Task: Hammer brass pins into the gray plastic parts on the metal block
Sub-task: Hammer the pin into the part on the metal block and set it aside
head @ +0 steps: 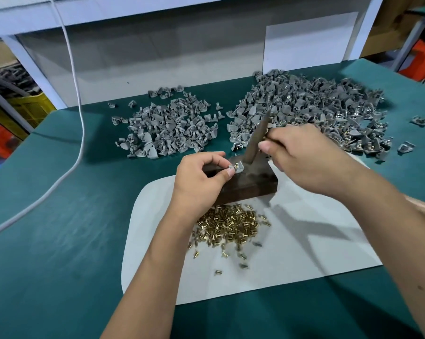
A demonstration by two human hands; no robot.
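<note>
While the left hand (199,178) pinches a small gray plastic part (236,167) between thumb and fingertips on top of the dark metal block (250,184), a brass pin (236,164) stands up out of that part; the right hand (304,157) is curled round the handle of a hammer (256,140), whose blurred metal head points down at the block just right of the part, and I cannot tell whether it touches; the block sits on a white mat (304,253) laid over the green table cover (60,241); loose brass pins (228,226) lie heaped on the mat just in front of the block; behind it are two heaps of gray parts, a smaller left pile (167,128) and a larger right pile (316,106) with brass glinting among its nearer pieces; a white cable (80,123) trails across the table at the left.
</note>
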